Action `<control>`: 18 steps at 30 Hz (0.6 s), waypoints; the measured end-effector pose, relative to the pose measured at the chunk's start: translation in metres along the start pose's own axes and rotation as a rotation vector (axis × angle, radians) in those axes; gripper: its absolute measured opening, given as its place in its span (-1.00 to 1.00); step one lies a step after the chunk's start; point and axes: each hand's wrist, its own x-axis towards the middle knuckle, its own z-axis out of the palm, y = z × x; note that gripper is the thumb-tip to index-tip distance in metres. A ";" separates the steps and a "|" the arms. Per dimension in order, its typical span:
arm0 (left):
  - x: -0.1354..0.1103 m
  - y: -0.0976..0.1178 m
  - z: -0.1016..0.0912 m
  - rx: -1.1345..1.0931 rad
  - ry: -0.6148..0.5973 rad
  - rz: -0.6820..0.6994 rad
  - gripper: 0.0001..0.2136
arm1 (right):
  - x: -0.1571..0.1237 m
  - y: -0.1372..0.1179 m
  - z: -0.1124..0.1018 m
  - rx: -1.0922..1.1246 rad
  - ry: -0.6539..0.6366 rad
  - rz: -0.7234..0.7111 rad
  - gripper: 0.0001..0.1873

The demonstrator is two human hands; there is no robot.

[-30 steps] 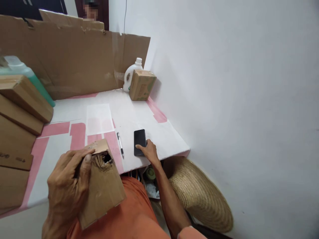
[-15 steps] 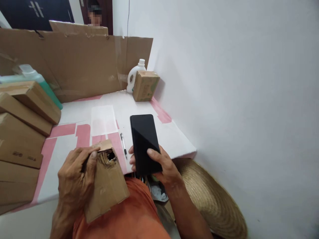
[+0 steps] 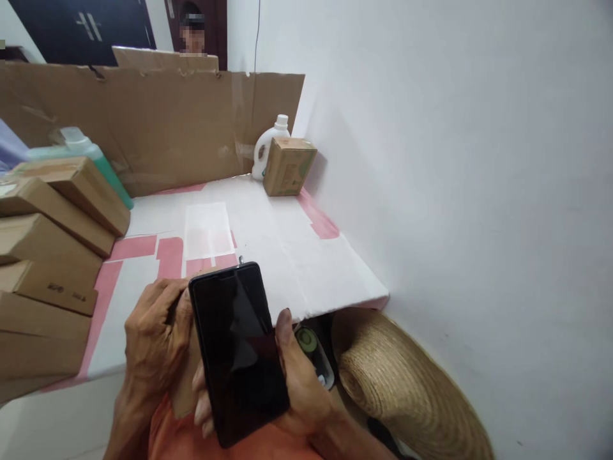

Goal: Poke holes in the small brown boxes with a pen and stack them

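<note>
In my right hand (image 3: 299, 377) is a black smartphone (image 3: 239, 351), its dark screen facing up at me, gripped between thumb and fingers. It hangs over a piece of brown cardboard (image 3: 184, 390) and hides most of it. My left hand (image 3: 158, 326) grips that cardboard along its left edge, thumb on top. The torn hole in the cardboard is covered by the phone. Just past the phone's top edge, the tip of a pen (image 3: 241, 259) shows on the table (image 3: 330, 275).
Cardboard boxes (image 3: 57, 281) lean along the left, beside a bottle of green liquid (image 3: 108, 172). A white jug (image 3: 268, 144) and small box (image 3: 290, 169) stand by the wall. A cardboard partition (image 3: 182, 128) crosses the back, a person beyond. A straw hat (image 3: 402, 383) lies low right.
My right hand has brought the phone left and down, over the cardboard and its hole. My left hand keeps its grip. The view has shifted slightly left.
</note>
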 end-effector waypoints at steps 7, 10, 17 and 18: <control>-0.001 -0.003 -0.002 -0.011 0.006 0.024 -0.85 | 0.009 0.016 -0.001 0.159 0.069 0.082 -0.18; -0.002 -0.005 -0.002 0.010 0.019 0.038 -0.82 | 0.013 0.024 -0.006 0.224 0.076 0.112 -0.14; -0.003 -0.005 -0.003 0.025 0.011 0.066 -0.80 | 0.012 0.028 -0.013 0.244 0.082 0.110 -0.14; -0.003 -0.004 -0.003 0.023 0.012 0.062 -0.80 | 0.011 0.027 -0.013 0.236 0.082 0.101 -0.13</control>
